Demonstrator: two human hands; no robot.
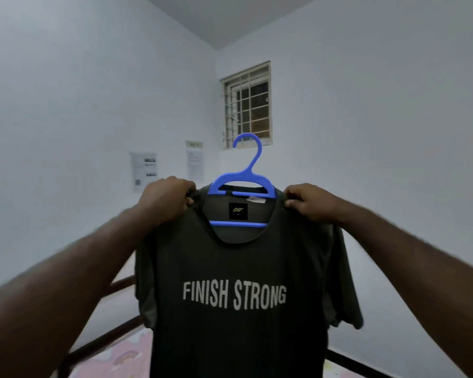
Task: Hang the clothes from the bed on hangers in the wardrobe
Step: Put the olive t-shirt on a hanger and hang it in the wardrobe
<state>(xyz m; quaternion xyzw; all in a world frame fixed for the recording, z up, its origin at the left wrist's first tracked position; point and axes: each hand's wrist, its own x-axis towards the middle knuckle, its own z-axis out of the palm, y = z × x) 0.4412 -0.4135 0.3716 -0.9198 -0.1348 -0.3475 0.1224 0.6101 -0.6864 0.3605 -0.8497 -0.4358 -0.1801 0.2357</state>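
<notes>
Over the bed (129, 353) a dark shirt (238, 309) hangs in the air on a blue hanger (243, 179). The left grip (165, 199) pinches one shoulder of it and the right grip (310, 201) the other, fingers curled on the cloth. Beyond are papers (144, 170) on the wall and a barred window (247, 105).

The T-shirt (238, 336) is dark charcoal grey, plain but for the off-white block lettering (234, 294) "FINISH STRONG" across the chest. Inside its neck sits a black label (238, 211) with a small yellow-green logo. The plastic hanger (243, 178) is bright blue. The walls (66, 105) are pale bluish white, the ceiling (230, 17) a darker grey. The window frame (246, 75) is beige, its grille (241, 105) white squares over dark brown. The wall papers (144, 170) are white with grey print. The bed frame (99, 347) is dark brown; the sheet (126, 358) is pink with pastel shapes.
</notes>
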